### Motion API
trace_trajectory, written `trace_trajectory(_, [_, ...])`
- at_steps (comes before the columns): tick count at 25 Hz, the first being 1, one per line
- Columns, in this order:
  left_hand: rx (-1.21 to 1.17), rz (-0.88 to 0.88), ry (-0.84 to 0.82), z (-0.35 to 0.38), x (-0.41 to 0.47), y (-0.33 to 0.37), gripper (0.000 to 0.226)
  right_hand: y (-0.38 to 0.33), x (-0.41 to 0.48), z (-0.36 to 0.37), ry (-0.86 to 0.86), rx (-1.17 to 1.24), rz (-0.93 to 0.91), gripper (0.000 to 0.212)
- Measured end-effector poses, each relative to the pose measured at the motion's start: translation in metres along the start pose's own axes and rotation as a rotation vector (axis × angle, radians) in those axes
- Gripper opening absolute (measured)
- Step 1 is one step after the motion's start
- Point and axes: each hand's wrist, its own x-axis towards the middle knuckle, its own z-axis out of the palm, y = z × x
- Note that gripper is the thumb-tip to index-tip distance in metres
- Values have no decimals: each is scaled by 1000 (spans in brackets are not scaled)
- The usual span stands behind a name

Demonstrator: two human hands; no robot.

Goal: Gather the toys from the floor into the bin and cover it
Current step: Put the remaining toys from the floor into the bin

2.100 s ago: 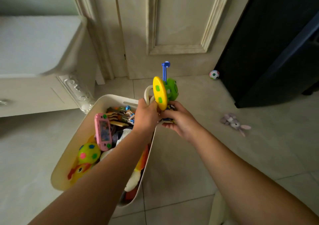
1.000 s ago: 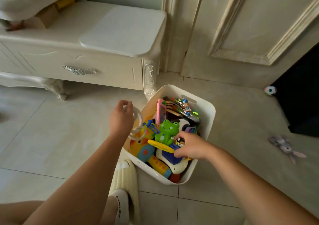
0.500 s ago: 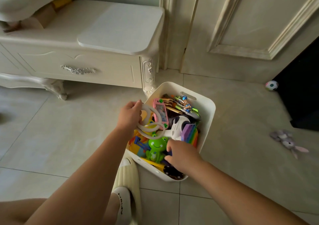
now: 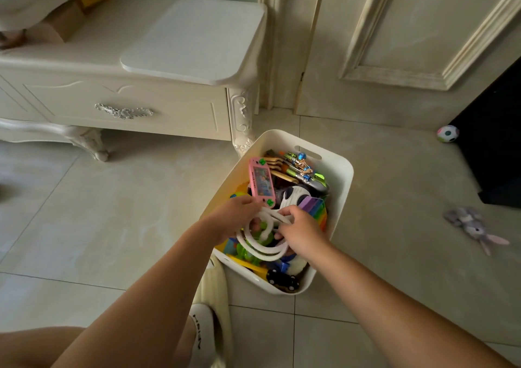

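Head view: left hand [image 4: 235, 216] and right hand [image 4: 303, 233] both clamp the white ring toy [image 4: 260, 247], left fingers pinching its upper-left loop and right fingers curled round the bar at its top. The toy sits over the near half of the bin [image 4: 347, 175], with its loops low on the pile; we cannot tell whether they rest on the green toy [image 4: 248, 253] beneath. We judge the step in hand is seating this toy, and the pile is near rim height, so placement matters. We lay the loops flat and press them into gaps rather than dropping them on top, because the cover needs a level rim. We let go with one hand first and steady with the other so the loops do not spring out. The pink handheld game [image 4: 261, 182] stands on end beside the left hand and looks likely to foul a cover, so we tip it flat while we are there. Outside the bin, the grey plush rabbit [image 4: 473, 228] and the small ball [image 4: 447, 134] lie on the floor to the right, well apart from it, not yet collected. The flat white panel [image 4: 191, 43] on the cabinet [image 4: 84, 99] may be the cover; we cannot confirm.
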Motion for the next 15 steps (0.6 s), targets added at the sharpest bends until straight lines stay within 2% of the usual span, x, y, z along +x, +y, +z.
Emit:
trace_trajectory(2, [247, 41, 52, -1, 1, 4, 27, 2, 2, -4, -31, -223, 7, 25])
trace_trajectory(4, [316, 49, 57, -4, 1, 7, 23, 3, 1, -9, -121, -541, -49, 31])
trace_trajectory(6, [468, 72, 43, -4, 1, 7, 21, 4, -3, -10, -90, -740, -111, 36])
trace_trajectory(8, [537, 57, -36, -4, -1, 8, 27, 8, -4, -8, -21, -777, -139, 33])
trace_trajectory(11, [611, 41, -154, -4, -1, 10, 42, 13, -6, -10, -20, -852, -109, 25])
trace_trajectory(15, [751, 181, -111, 11, 5, 8, 40, 18, -14, -15, 70, -890, -144, 27])
